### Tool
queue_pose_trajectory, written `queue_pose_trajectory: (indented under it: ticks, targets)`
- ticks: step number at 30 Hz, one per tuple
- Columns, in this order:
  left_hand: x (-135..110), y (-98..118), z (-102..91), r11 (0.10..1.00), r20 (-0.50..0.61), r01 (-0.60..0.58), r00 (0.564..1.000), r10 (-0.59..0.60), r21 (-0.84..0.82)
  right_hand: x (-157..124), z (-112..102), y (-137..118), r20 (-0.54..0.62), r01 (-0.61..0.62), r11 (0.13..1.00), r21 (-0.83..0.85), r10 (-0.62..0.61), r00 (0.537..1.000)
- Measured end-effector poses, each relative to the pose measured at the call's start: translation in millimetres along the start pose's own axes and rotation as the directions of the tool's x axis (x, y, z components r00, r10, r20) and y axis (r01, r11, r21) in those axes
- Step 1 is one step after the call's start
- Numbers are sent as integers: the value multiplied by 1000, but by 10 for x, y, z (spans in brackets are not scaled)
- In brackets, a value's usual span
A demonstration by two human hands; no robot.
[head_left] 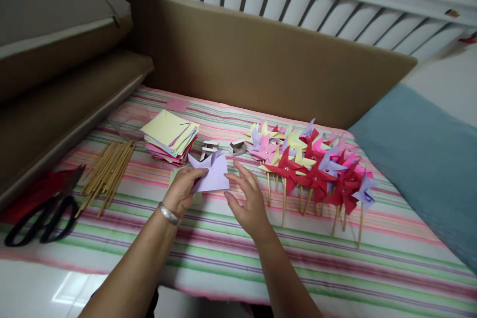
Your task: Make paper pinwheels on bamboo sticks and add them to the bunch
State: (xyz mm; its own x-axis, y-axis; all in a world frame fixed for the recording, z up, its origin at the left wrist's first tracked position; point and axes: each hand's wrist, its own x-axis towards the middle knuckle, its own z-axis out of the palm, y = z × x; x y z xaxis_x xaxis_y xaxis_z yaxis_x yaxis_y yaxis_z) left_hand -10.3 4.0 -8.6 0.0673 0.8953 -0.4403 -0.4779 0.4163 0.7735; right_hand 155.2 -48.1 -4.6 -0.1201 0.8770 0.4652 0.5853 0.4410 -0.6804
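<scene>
My left hand (pixel 183 188) pinches a square of purple paper (pixel 213 174) between thumb and fingers. The paper's far edge is cut and one or more of its corners curl up. Beside the paper's right edge is my right hand (pixel 244 196), its fingers apart and the fingertips close to the sheet; whether they touch it I cannot tell. Just beyond the paper stand two small metal-looking holders (pixel 209 146), partly hidden. To the right lies a group of finished paper pinwheels (pixel 315 174) on sticks, in red, pink, purple and yellow.
A stack of coloured paper squares (pixel 167 129) sits left of the holders. Nearer left are wooden sticks (pixel 108 171), black-handled scissors (pixel 46 218) and red material (pixel 33 194). A striped cloth (pixel 223 258) lies beneath; a brown panel (pixel 242 59) stands behind, cushions (pixel 55 20) at left.
</scene>
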Motion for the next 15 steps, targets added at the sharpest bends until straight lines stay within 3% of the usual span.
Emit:
queue_pose_trajectory:
  ticks: [4, 15]
  targets:
    - [-18, 23, 2, 999, 5, 1, 1000, -2, 48, -19, 73, 4, 51, 33, 996, -81, -28, 998]
    - [7, -14, 4, 982, 22, -44, 999, 41, 181, 10, 13, 60, 38, 34, 997, -62, -32, 999]
